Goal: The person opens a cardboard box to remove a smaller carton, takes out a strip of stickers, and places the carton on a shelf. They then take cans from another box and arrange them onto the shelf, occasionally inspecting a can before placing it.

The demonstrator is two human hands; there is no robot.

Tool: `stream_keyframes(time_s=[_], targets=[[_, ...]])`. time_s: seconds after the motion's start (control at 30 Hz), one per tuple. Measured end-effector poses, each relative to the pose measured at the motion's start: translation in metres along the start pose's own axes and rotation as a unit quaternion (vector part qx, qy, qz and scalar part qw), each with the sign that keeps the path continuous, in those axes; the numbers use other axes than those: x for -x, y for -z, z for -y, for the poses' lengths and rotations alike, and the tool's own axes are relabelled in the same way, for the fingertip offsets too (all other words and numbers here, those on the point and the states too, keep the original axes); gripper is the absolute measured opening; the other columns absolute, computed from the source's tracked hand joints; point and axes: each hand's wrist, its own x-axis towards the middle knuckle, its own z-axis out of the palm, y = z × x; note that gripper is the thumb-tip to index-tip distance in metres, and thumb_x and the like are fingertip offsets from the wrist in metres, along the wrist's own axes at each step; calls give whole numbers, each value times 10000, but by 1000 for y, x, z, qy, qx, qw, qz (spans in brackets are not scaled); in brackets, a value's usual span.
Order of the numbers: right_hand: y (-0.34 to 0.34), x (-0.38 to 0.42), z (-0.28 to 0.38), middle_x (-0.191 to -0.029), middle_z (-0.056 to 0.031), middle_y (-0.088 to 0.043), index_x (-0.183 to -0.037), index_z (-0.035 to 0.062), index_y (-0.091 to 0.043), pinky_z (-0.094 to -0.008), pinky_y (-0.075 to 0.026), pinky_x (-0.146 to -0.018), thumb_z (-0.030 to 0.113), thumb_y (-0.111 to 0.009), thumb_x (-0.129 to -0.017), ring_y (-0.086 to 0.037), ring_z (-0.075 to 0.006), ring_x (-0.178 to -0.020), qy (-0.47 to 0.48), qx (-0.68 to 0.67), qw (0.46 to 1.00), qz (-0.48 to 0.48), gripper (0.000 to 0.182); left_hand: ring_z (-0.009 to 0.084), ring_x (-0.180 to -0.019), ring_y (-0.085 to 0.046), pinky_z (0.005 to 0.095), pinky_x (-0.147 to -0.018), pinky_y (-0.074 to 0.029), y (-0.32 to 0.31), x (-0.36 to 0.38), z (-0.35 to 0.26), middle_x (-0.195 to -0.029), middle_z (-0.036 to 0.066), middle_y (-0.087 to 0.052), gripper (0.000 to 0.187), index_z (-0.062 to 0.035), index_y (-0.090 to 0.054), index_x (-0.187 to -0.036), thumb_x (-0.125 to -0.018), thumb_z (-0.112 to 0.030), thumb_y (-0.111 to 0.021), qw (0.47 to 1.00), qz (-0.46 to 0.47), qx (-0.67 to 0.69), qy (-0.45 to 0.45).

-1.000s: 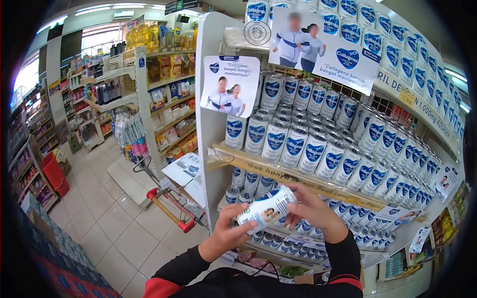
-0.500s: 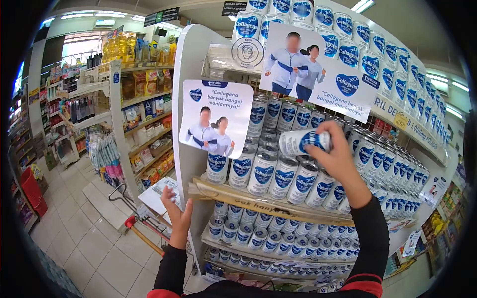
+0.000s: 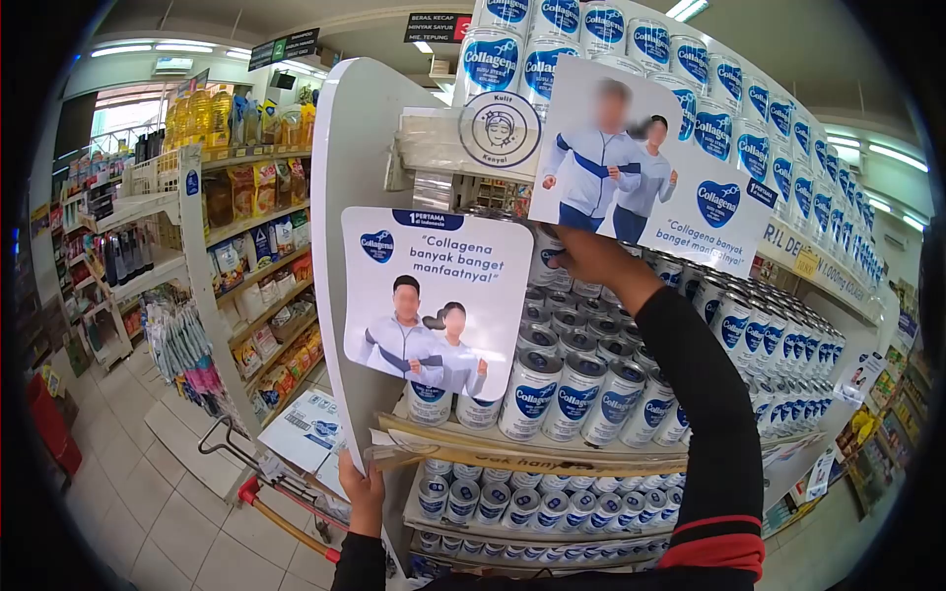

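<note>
My right hand (image 3: 596, 258) reaches into the middle shelf, under the hanging printed sign (image 3: 650, 163). Its fingers are closed at a white and blue can (image 3: 548, 266), with the fingertips partly hidden by the sign. Rows of upright cans (image 3: 576, 394) stand below and in front of it. My left hand (image 3: 362, 488) is at the lower left, against the edge of the white side panel (image 3: 345, 295); its fingers are partly hidden behind that edge. A square sign (image 3: 434, 300) hangs in front of the left end of the shelf.
A cart with a red and orange handle (image 3: 286, 522) and a white carton (image 3: 305, 433) stand left of the panel. Farther left are shelves of packets and oil bottles (image 3: 197, 118). More cans fill the upper shelf (image 3: 798, 266) and lower shelf (image 3: 552, 557).
My right hand has moved left and deeper into the shelf with the can. My left hand has lowered to the panel's edge. The view has come closer to the shelf.
</note>
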Motion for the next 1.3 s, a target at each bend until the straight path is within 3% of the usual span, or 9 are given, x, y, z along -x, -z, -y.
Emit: stream_keyframes(time_s=[0.03,0.17,0.23,0.43,0.5,0.7,0.83,1.23,1.3], targets=[[-1,-8,-6,-1097,-216,-479,-1191,2,-305,-379,-383,-823,187,-582,-740,-460,-331,-1032,-15,-54,997,48,561,337,-740,-496,356,-675,-393,-1,3,6,-814,165,-508,238,13,-490,-924,-686,7,-502,1000,3,2,-1],[-33,-49,-53,-1094,-201,-496,-1206,49,-337,-344,-380,-815,177,-583,-745,-494,-302,-1004,-17,-141,988,67,538,326,-738,-498,346,-673,-394,-2,2,5,-823,162,-505,225,16,-490,-928,-705,-13,-510,999,4,31,43],[-32,-61,-50,-1124,-200,-477,-1190,22,-348,-337,-359,-851,200,-628,-703,-463,-295,-1049,-115,-143,968,171,590,319,-739,-501,344,-672,-394,-3,-1,-2,-825,159,-505,222,18,-489,-929,-712,-21,-513,999,-1,23,43],[-27,-51,-56,-1121,-202,-478,-1184,19,-352,-337,-361,-849,203,-635,-695,-464,-296,-1047,-96,-129,974,160,594,247,-730,-498,303,-663,-395,2,13,23,-826,133,-496,241,30,-480,-946,-724,-48,-533,994,23,68,77],[-29,-44,-57,-1120,-203,-478,-1182,17,-353,-337,-362,-848,204,-637,-693,-465,-296,-1046,-89,-122,977,153,596,151,-680,-524,262,-633,-425,3,12,27,-779,77,-548,386,67,-427,-1059,-783,-188,-516,999,32,-9,8],[-26,-42,-56,-1116,-206,-479,-1175,13,-357,-338,-364,-846,208,-645,-684,-467,-297,-1043,-63,-102,984,134,602,196,-794,-504,285,-714,-399,-1,7,8,-905,108,-514,263,31,-469,-1005,-775,-89,-511,998,6,36,54],[-29,-55,-38,-1113,-208,-480,-1171,11,-360,-338,-365,-845,210,-650,-678,-468,-298,-1041,-46,-87,988,123,606,144,-704,-516,246,-637,-420,1,22,41,-783,68,-527,373,55,-408,-1084,-777,-126,-517,999,10,11,52],[-30,-49,-28,-1106,-214,-481,-1158,3,-369,-339,-370,-841,218,-666,-661,-472,-299,-1035,10,-27,995,94,617,151,-735,-520,253,-649,-418,4,24,46,-821,83,-533,200,25,-468,-928,-769,-75,-535,998,10,-30,52],[-29,-47,-26,-1105,-214,-482,-1156,2,-370,-339,-370,-840,218,-667,-659,-472,-300,-1035,15,-19,996,91,618,155,-731,-528,261,-643,-421,3,21,32,-818,87,-543,161,28,-502,-885,-766,-77,-529,996,10,60,67]])
